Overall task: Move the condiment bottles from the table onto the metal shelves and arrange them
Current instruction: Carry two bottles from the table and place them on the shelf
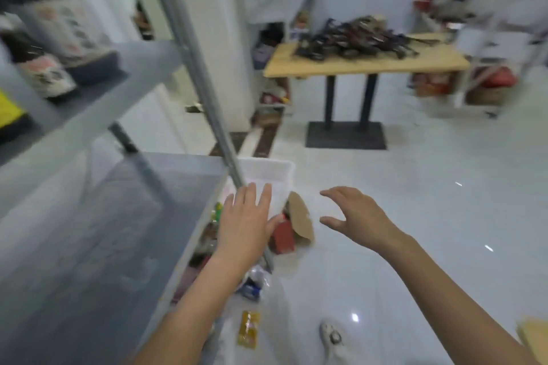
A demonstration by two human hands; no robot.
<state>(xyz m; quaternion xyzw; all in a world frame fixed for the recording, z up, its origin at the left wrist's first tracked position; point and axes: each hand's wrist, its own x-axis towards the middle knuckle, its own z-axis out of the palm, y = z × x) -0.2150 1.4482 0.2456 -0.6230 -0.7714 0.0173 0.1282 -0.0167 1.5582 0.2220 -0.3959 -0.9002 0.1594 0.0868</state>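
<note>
Bottles (pixel 47 74) of condiment stand on the upper tier of the metal shelves (pixel 118 68) at the far left, blurred — one with a pale printed label, another dark one with a pink and white label beside it; the picture is smeared by motion, so no more can be told of them. Below, the nearer grey shelf tier (pixel 103 231) fills the near left and lies bare where it shows. Far across the white tiled floor (pixel 415 201) a wooden counter (pixel 364 64) on black legs carries a dark heap of small things. Just right of the shelf post (pixel 204 92), a white plastic bin (pixel 267 172) sits on the floor, with a red box (pixel 283 235) and a brown card piece (pixel 302 216) near it. Left hand (pixel 246 222) hovers flat over the bin's edge, its grip spread wide and holding nothing. Right hand (pixel 358 216) hangs over the floor, well apart from the left — fingers curled, grip open and empty.
</note>
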